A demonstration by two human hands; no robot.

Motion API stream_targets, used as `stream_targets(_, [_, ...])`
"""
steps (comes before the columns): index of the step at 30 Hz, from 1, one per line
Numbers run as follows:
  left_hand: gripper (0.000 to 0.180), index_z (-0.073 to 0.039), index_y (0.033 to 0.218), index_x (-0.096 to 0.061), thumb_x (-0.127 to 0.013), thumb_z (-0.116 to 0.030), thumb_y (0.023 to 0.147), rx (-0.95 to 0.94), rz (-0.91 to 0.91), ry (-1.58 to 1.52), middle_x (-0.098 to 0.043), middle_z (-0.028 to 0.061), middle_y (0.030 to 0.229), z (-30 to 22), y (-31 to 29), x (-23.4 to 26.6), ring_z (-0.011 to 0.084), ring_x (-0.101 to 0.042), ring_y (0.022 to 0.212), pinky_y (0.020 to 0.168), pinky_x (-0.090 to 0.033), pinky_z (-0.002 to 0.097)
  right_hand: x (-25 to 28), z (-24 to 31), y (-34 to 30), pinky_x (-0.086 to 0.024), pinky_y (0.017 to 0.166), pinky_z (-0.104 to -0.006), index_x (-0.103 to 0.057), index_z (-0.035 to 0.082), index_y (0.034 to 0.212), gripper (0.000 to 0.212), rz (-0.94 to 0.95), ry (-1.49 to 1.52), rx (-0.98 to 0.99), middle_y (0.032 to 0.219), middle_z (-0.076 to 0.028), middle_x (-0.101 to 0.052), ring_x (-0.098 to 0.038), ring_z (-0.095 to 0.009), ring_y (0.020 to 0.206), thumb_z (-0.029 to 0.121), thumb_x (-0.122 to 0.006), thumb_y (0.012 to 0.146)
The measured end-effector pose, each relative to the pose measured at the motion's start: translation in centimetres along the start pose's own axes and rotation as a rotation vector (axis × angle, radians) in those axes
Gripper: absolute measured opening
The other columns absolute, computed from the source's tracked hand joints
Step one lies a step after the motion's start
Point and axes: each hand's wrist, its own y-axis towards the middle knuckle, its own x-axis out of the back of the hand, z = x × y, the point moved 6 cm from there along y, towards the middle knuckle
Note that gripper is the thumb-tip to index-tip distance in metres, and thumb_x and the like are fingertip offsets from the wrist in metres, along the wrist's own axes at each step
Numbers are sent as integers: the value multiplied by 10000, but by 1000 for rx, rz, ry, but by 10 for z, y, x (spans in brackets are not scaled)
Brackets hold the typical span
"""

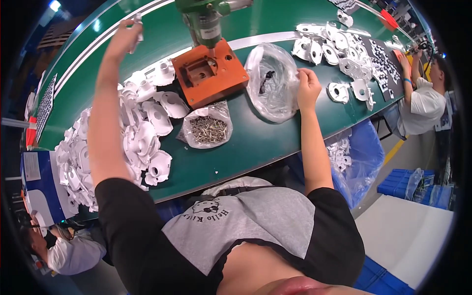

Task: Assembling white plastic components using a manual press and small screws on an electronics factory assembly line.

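Observation:
My left hand [127, 35] is raised far out over the back left of the bench, closed around a white plastic part [139, 24]; fingers cover much of it. At the bench's middle right, my right hand [309, 87] is closed in a pinch at the rim of a clear plastic bag [287, 110]. Inside the bag lie a few small black pieces [267, 81]. Between my arms, an orange fixture block [223, 88] with a recessed pocket sits under a green machine head [206, 24]. In front of the block stands an open bag of small metal screws or pins [209, 132].
White molded housings [142, 140] lie heaped under and beside my left arm. More white housings [339, 46] and a dark sheet of small parts [383, 64] are at the right. A blue-lined bin [361, 157] stands below the edge. Two people work nearby, one on each side.

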Motion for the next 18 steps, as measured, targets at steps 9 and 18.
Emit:
stream_targets(9, [509,30,1311,-327,-500,-189,886,358,521,-1205,-512,226,1196,-9,-258,-39,364,-610,1001,803,-557,437,118,-74,50,-214,986,-664,-448,295,1334,656,290,-1354,-308,1517,-98,-195,-228,-430,1337,443,-640,724])
stream_targets(18, [383,-14,1260,-330,-485,-70,915,177,236,-1499,-534,164,1154,2,-262,-65,252,-584,1029,823,-536,419,81,10,0,-483,783,-426,-483,178,1297,715,872,-1247,-110,1162,-193,-559,-594,-356,969,411,-733,670])
